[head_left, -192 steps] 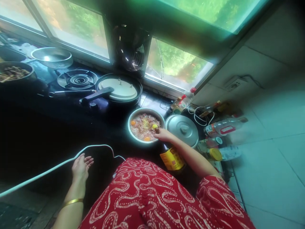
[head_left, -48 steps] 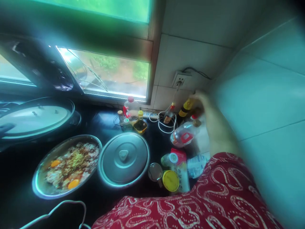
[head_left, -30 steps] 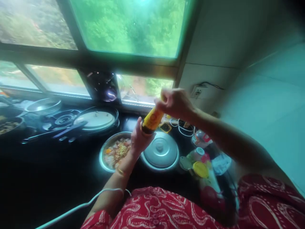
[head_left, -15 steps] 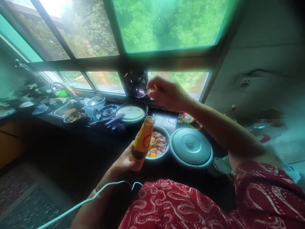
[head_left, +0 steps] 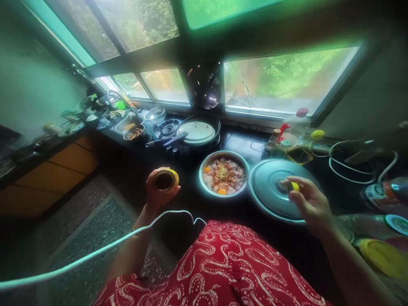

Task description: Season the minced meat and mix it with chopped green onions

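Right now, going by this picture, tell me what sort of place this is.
A kitchen, probably a home one: a stove burner, a large metal lid and a bowl holding egg yolks with what looks like minced meat.

- Bowl (head_left: 219,154) with meat (head_left: 229,174) and egg yolks (head_left: 222,192)
- Left hand (head_left: 156,193), at the bowl's nine o'clock, grips a bottle (head_left: 165,180)
- Right hand (head_left: 314,208), at four o'clock, pinches a yellow cap (head_left: 294,186) over a lid (head_left: 266,180)

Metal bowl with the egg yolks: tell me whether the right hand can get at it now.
Probably yes: the right hand, pinching a yellow cap, appears over the gray lid beside the metal bowl, and the way across looks free.
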The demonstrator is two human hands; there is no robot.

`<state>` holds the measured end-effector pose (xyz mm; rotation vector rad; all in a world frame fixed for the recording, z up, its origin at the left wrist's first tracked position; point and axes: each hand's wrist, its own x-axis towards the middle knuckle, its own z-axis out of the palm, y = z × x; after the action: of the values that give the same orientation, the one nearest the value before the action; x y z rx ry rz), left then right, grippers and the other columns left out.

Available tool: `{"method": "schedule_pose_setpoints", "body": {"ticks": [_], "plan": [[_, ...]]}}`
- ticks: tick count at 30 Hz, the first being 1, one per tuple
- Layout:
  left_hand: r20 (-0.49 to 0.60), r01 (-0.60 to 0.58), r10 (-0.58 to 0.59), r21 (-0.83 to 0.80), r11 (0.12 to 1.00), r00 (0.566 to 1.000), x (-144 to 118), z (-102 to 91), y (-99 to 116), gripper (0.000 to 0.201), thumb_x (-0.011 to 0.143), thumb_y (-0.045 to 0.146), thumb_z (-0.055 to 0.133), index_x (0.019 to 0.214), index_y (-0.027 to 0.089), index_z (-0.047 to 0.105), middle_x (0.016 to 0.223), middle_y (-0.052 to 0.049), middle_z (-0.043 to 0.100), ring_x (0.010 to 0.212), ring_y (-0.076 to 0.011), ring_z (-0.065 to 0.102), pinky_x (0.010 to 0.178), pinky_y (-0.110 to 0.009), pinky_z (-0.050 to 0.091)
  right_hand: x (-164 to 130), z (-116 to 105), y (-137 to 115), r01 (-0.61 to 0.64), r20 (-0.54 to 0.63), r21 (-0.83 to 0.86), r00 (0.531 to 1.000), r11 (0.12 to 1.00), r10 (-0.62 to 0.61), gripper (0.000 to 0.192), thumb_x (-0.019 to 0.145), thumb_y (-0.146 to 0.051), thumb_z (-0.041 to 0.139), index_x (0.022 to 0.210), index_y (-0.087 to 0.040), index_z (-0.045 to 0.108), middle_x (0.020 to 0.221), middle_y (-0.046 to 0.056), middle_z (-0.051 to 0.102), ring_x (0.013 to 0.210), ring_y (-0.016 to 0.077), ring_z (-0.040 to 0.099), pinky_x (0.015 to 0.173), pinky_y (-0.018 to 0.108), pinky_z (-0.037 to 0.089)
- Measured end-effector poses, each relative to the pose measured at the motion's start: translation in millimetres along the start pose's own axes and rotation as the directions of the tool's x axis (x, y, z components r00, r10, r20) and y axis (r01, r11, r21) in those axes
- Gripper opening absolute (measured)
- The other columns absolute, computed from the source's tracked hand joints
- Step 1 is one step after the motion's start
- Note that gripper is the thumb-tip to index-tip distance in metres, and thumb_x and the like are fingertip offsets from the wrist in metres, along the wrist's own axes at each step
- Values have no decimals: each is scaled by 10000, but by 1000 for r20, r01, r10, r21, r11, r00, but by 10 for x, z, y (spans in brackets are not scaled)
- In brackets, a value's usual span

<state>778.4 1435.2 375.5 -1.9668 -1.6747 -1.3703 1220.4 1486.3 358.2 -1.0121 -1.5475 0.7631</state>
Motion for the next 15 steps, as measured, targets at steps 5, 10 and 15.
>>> {"method": "schedule_pose_setpoints", "body": {"ticks": [5,10,15], "plan": [[-161,-116,107,-46,992,981,240,-148,502,742,687,433,755,1291,239,371,1150,-98,589,1083,-281,573,966,-523,432,-180,-209,192,-42,-77,-26,996,999,40,346,804,-412,641,1098,-230,610,929,57,686,546,110,547,506,241,476],[-256,-173,140,-112,978,956,279,-156,611,825,678,499,746,1357,293,324,1158,-79,590,1092,-289,563,935,-525,455,-218,-258,212,-47,-107,-18,993,999,45,360,799,-395,643,1118,-234,604,958,58,679,574,119,564,519,250,486],[-132,-130,117,-101,986,984,234,-254,588,867,721,447,718,1396,385,178,1259,-53,535,1159,-296,523,929,-550,453,-232,-216,211,-59,-116,-46,992,997,54,370,775,-421,653,1100,-248,612,954,59,681,577,146,571,533,298,507]]}}
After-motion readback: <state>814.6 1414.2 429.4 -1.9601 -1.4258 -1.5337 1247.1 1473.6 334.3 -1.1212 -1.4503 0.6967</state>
